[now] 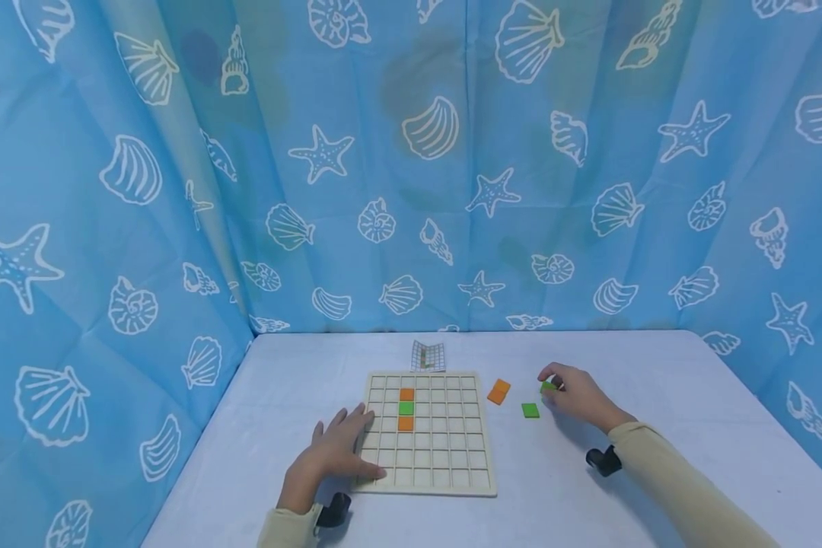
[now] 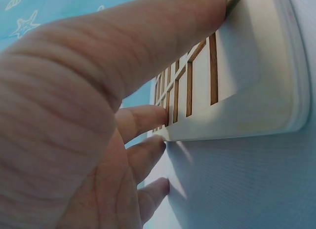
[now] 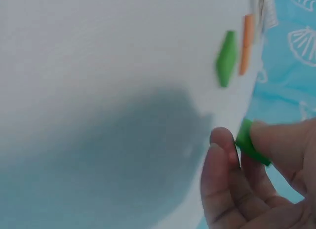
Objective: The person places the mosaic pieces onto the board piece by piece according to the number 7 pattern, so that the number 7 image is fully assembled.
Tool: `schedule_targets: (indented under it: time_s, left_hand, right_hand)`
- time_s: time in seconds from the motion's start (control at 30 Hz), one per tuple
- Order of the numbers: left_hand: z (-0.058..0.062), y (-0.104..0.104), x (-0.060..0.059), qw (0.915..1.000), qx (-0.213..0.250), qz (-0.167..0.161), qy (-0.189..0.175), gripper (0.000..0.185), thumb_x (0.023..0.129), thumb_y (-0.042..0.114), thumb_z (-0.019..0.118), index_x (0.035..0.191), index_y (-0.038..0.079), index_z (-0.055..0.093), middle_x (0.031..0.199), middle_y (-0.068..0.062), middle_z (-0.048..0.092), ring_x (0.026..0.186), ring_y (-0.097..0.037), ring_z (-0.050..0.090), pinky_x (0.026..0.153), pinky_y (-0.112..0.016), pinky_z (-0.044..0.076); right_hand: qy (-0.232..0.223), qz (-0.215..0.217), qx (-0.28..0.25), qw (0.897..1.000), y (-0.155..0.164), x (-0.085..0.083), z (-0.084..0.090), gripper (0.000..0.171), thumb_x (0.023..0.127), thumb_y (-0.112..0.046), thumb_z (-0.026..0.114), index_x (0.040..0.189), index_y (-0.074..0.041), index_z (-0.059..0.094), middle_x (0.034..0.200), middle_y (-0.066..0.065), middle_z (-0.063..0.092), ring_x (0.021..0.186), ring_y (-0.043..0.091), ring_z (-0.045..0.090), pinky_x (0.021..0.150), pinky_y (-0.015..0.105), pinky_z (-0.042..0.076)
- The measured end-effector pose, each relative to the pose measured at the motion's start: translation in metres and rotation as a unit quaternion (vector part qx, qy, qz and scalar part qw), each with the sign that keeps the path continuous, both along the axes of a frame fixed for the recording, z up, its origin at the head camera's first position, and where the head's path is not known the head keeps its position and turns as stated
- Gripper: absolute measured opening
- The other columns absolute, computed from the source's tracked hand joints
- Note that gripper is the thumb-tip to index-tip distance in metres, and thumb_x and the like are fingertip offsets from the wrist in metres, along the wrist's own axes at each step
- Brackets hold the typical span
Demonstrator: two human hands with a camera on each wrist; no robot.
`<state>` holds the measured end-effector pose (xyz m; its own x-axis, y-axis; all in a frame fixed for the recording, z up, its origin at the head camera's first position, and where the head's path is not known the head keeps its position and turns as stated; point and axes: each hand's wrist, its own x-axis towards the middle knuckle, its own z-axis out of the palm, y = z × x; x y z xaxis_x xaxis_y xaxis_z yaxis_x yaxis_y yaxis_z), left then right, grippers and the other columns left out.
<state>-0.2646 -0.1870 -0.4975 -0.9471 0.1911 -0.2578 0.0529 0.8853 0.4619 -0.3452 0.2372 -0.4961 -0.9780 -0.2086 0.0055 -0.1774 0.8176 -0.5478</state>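
A pale wooden grid board (image 1: 445, 488) lies on the table, with an orange tile (image 1: 407, 394), a green tile (image 1: 406, 408) and another orange tile (image 1: 406, 424) in one column of its cells. My left hand (image 1: 336, 447) rests spread on the board's left edge, its thumb over the near left corner; in the left wrist view the fingers reach along that edge. To the right of the board, my right hand (image 1: 578, 394) pinches a green tile (image 3: 252, 142) between thumb and fingers. A loose green tile (image 1: 530, 411) lies beside that hand.
Two orange tiles (image 1: 498, 391) lie touching or overlapping, just right of the board. Behind the board stands a small folded card (image 1: 428, 357) printed with a grid. A blue curtain (image 1: 383, 175) with white shells hangs along the back and sides of the white table (image 1: 301, 365).
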Motion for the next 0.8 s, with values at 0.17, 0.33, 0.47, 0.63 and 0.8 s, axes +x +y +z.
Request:
schedule_targets:
  time_s: [0.17,0.33,0.47,0.63,0.8]
  left_hand:
    - [0.001,0.000,0.000,1.0000,0.001,-0.001,0.001,0.103,0.066,0.053,0.087,0.150,0.015,0.042,0.162,-0.011,0.031,0.150,-0.042,0.019,0.117,-0.073,0.006]
    - [0.001,0.001,0.001,1.0000,0.002,0.001,0.000,0.103,0.065,0.051,0.088,0.150,0.014,0.043,0.162,-0.011,0.031,0.150,-0.043,0.020,0.116,-0.073,0.007]
    - [0.002,0.001,0.003,1.0000,-0.002,0.000,0.005,0.102,0.065,0.051,0.088,0.149,0.014,0.043,0.161,-0.012,0.031,0.149,-0.043,0.021,0.116,-0.074,0.008]
    - [0.005,0.002,0.005,0.9999,-0.004,-0.001,0.010,0.102,0.065,0.051,0.088,0.149,0.013,0.044,0.161,-0.013,0.032,0.149,-0.044,0.021,0.115,-0.074,0.008]
    - [0.002,0.000,0.003,1.0000,0.004,-0.007,0.006,0.101,0.066,0.052,0.087,0.149,0.013,0.044,0.161,-0.013,0.032,0.149,-0.045,0.021,0.115,-0.075,0.008]
  right_hand:
    - [0.032,0.027,0.005,0.999,-0.023,-0.003,0.012,0.022,0.089,0.000,0.064,0.110,-0.002,0.068,0.101,0.011,0.067,0.087,0.022,0.061,0.073,0.035,0.058]
    - [0.014,0.052,-0.002,0.999,-0.063,0.000,0.017,0.023,0.090,-0.001,0.064,0.112,-0.003,0.069,0.098,0.008,0.068,0.085,0.018,0.061,0.075,0.035,0.057]
    - [-0.002,0.078,-0.026,0.997,-0.097,0.005,0.014,0.014,0.089,-0.005,0.068,0.103,-0.006,0.070,0.085,0.000,0.066,0.076,0.013,0.058,0.066,0.030,0.052]
    - [0.009,0.143,-0.045,0.989,-0.134,0.014,0.006,0.008,0.088,-0.009,0.072,0.095,-0.013,0.070,0.082,-0.004,0.065,0.075,0.010,0.058,0.065,0.028,0.050]
    - [0.014,0.191,-0.059,0.980,-0.168,0.025,0.003,0.008,0.089,-0.010,0.072,0.094,-0.014,0.070,0.087,-0.004,0.068,0.081,0.010,0.062,0.070,0.028,0.054]
